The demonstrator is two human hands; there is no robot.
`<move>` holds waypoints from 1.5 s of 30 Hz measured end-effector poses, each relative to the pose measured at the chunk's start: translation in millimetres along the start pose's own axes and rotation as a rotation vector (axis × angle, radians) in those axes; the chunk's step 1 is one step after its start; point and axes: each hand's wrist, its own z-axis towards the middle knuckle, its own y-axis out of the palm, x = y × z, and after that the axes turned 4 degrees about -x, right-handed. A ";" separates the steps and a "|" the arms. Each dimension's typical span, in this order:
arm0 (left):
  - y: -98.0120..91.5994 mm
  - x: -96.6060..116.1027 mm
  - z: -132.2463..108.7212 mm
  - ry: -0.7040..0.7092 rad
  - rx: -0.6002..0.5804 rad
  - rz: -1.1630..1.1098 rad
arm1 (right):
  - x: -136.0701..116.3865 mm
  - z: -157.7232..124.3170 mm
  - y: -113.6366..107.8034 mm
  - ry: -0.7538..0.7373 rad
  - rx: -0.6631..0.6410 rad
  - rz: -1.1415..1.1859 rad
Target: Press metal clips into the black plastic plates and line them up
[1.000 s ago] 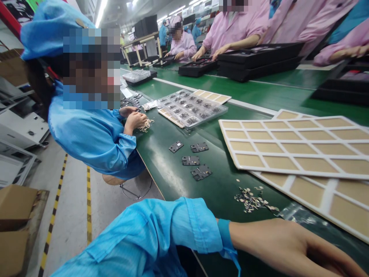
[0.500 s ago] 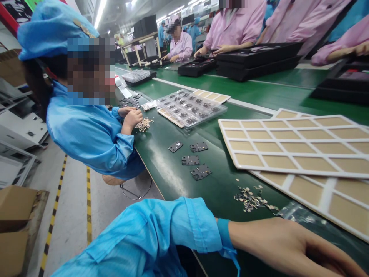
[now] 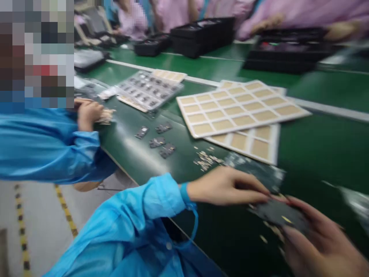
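A thin dark grey part [image 3: 279,212] with a small yellow mark is held over the table, blurred by motion. My right hand [image 3: 325,240] grips it from the right, thumb below and fingers along the far edge. From the left, my left hand [image 3: 223,186], with a blue wrist band, has its thumb and fingertips closed at the part's upper left edge. Small pale pieces lie beneath the part. Just beyond my left hand are a heap of small pale and dark pieces [image 3: 206,159] and a clear plastic bag [image 3: 253,169].
Several similar dark parts [image 3: 157,142] lie left on the green table. Beyond are stacked white-framed tan sheets [image 3: 230,111] and a clear compartment tray [image 3: 150,92]. A co-worker's hand [image 3: 89,113] is at the left. Black boxes [image 3: 201,38] stand across the table; another plastic bag [image 3: 357,204] lies right.
The view has swung right and down, bringing my right hand and the dark grey part into sight. My left hand now meets the part; its fingers were cut off before.
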 end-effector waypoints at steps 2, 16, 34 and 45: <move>0.6 1.5 0.2 -0.001 0.067 0.001 | -9.3 -6.1 6.8 -0.033 0.060 0.029; -0.7 4.3 0.3 0.483 0.154 0.444 | -19.8 -3.4 16.2 -0.187 -0.001 0.174; -3.6 20.7 -12.8 0.813 -0.016 1.075 | -22.3 -7.1 13.0 -0.155 -0.028 0.077; -6.0 24.2 -20.1 0.913 -0.070 1.246 | -26.7 -9.3 15.6 -0.178 -0.031 0.022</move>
